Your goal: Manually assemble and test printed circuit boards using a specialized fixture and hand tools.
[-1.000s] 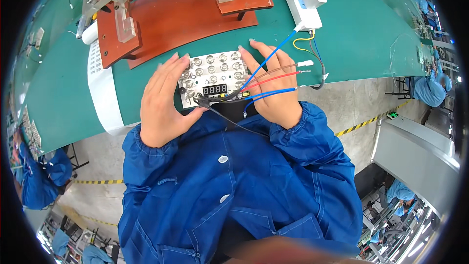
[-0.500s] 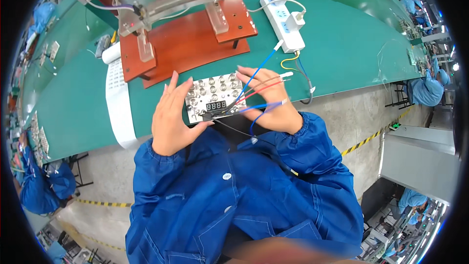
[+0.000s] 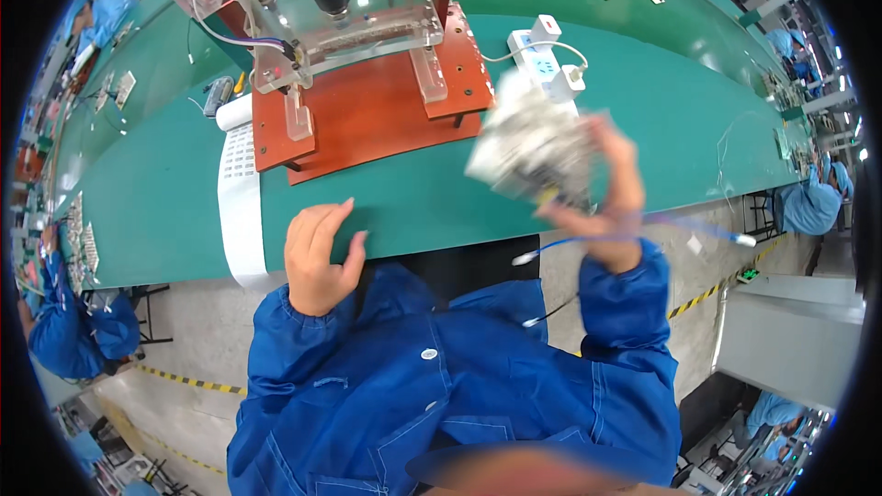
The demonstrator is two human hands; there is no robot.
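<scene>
Over the green bench's (image 3: 413, 211) near edge, the right hand (image 3: 611, 188) has swung the wired circuit board (image 3: 533, 147) up rightward, gripping it alone; the left hand (image 3: 317, 253) has let go, fingers loosely spread.

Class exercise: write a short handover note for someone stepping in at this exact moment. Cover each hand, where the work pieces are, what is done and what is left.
Left hand: empty, fingers loosely open, at the near edge of the green bench.
Right hand: grips the white circuit board, lifted off the bench and blurred by motion; its blue wires trail out to the right.
Test fixture with a clear top on a red-brown base stands further back on the bench; its bed looks unloaded.
White power strip lies beside the fixture.
Done: board picked up one-handed.
Left: the board has not been set down or placed anywhere.
</scene>
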